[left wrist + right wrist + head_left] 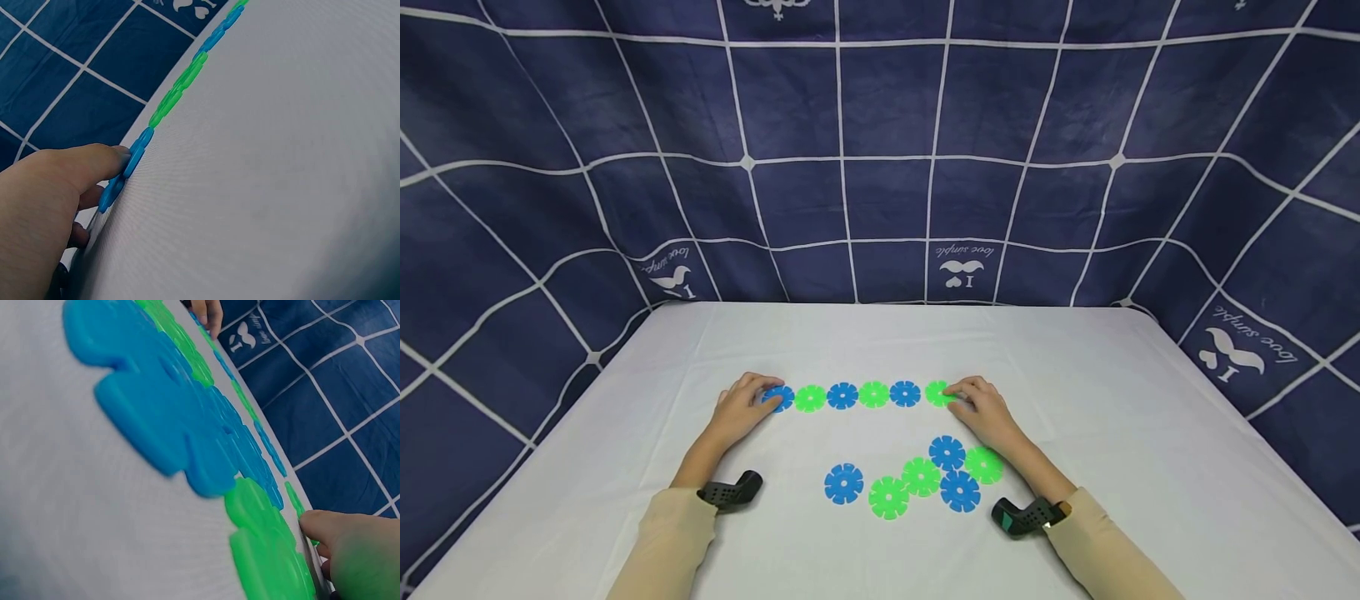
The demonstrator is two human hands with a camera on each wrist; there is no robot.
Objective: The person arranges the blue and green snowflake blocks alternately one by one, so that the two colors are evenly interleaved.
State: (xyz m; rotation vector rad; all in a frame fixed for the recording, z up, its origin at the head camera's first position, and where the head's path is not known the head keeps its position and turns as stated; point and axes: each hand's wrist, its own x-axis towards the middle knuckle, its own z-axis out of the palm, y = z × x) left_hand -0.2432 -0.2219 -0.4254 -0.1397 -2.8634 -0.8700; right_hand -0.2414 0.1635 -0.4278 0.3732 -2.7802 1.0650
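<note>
A row of flat notched discs, alternating blue and green, lies across the white table (1075, 400). My left hand (747, 406) rests its fingertips on the blue disc at the row's left end (779, 397), seen edge-on in the left wrist view (128, 169). My right hand (981, 406) touches the green disc at the right end (937, 393) with its fingertips (319, 526). Nearer me, a loose cluster of blue and green discs (946, 477) lies beside my right forearm, and one blue disc (843, 484) sits apart to its left.
A dark blue cloth with a white grid (880, 150) hangs behind and around the table. Black wrist cameras (730, 490) (1022, 515) sit on both forearms. In the right wrist view the cluster's blue disc (162, 406) fills the foreground.
</note>
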